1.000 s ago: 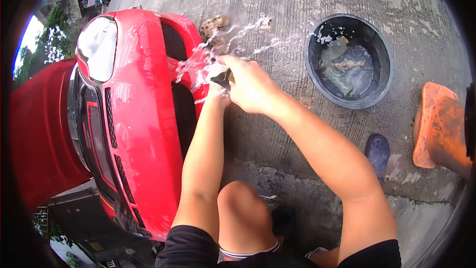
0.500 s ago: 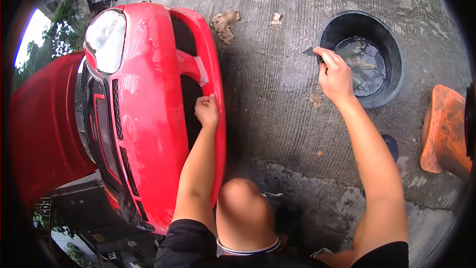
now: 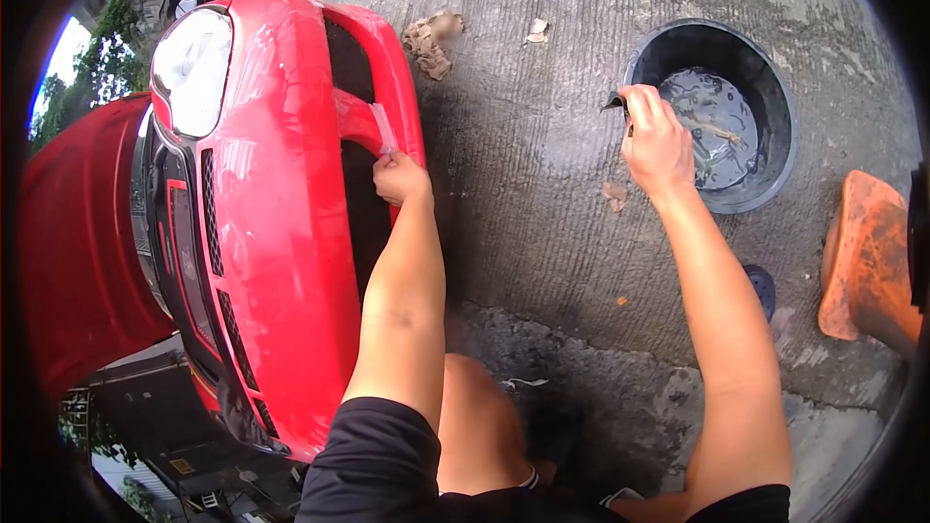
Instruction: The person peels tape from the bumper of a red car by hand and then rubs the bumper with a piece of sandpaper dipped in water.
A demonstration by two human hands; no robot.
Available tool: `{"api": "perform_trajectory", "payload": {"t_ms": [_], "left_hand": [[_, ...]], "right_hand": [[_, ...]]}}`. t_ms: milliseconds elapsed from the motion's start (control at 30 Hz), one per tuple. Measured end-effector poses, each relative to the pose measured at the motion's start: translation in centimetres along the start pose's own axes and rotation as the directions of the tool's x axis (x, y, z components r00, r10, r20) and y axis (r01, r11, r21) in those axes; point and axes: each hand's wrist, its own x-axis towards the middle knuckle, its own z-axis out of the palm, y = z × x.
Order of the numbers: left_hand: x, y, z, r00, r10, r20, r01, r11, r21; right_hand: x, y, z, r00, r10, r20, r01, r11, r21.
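My left hand (image 3: 401, 179) is closed, its fingertips against the lip of the red car bumper (image 3: 300, 174). They meet the lower end of a pale, whitish strip (image 3: 385, 126) on the bumper; whether they pinch it is hidden. My right hand (image 3: 659, 140) pinches a small dark sheet, like a piece of sandpaper (image 3: 615, 101), between thumb and fingers. That hand is in front of the left rim of a black tub (image 3: 781, 160), which holds murky water with bits floating in it.
The car's red hood (image 3: 87, 242) stands raised at the left. Crumpled brown paper (image 3: 432, 44) and smaller scraps lie on the grooved concrete (image 3: 542, 252). An orange plastic stool (image 3: 864, 257) is at the right, near a dark blue clog (image 3: 761, 289).
My left hand has moved up along the bumper lip to the pale strip. My right hand stays beside the tub, and the dark sheet in it has tilted. The view has shifted slightly.
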Motion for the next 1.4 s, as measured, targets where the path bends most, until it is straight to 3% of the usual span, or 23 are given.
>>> {"api": "perform_trajectory", "payload": {"t_ms": [367, 467, 567, 667, 867, 1067, 1400], "left_hand": [[1.6, -1.5, 0.3, 0.963, 0.236, 0.130, -0.262, 0.933, 0.247], [1.9, -1.2, -0.1, 0.981, 0.112, 0.156, -0.133, 0.982, 0.132], [1.4, -1.2, -0.6, 0.978, 0.173, 0.118, -0.183, 0.979, 0.088], [1.3, -2.9, -0.6, 0.962, 0.267, 0.050, -0.262, 0.961, -0.090], [0.9, -3.5, -0.8, 0.981, 0.193, -0.025, -0.195, 0.967, -0.163], [0.3, -3.2, -0.1, 0.986, -0.001, -0.168, -0.044, 0.963, -0.265], [-0.4, 1.2, -0.5, 0.973, -0.225, -0.055, 0.215, 0.966, -0.142]], "right_hand": [[0.1, -0.1, 0.3, 1.000, 0.008, -0.024, -0.008, 1.000, -0.013], [0.1, -0.1, 0.3, 1.000, 0.010, -0.018, -0.010, 1.000, -0.022], [0.1, -0.2, 0.1, 1.000, 0.016, -0.007, -0.016, 1.000, -0.021], [0.0, -0.2, 0.0, 1.000, 0.019, -0.004, -0.019, 1.000, -0.014], [0.0, -0.3, 0.1, 1.000, 0.020, 0.009, -0.020, 0.999, -0.028], [0.0, -0.3, 0.1, 1.000, 0.007, -0.009, -0.007, 1.000, -0.022], [-0.2, -0.2, 0.2, 0.999, 0.035, -0.011, -0.036, 0.999, -0.005]]}}
